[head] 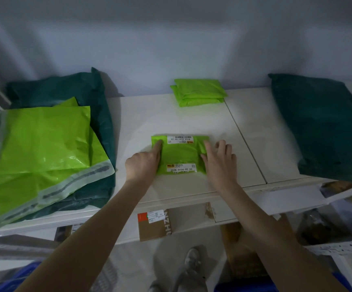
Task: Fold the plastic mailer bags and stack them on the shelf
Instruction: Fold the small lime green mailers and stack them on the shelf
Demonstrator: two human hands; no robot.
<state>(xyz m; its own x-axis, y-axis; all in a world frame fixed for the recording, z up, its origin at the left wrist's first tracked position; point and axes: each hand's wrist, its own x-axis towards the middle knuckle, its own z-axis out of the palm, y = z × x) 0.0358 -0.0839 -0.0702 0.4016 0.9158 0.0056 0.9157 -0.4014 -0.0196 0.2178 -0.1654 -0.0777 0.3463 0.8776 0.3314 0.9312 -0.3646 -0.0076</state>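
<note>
A lime-green mailer bag (180, 153), folded small and showing two white labels, lies flat on the white shelf (149, 119). My left hand (144, 162) presses its left edge with the index finger stretched out. My right hand (218, 155) lies flat on its right edge, fingers apart. Farther back, near the wall, sits a small stack of folded green mailers (198, 92). On the left, unfolded green mailer bags (42, 148) with clear adhesive strips lie in a loose pile.
A dark green bag (65, 91) lies under the unfolded pile at left, and another dark green bag (322, 127) fills the shelf's right side. Cardboard boxes (154, 225) stand below the shelf's front edge. A grey shoe (192, 260) shows on the floor.
</note>
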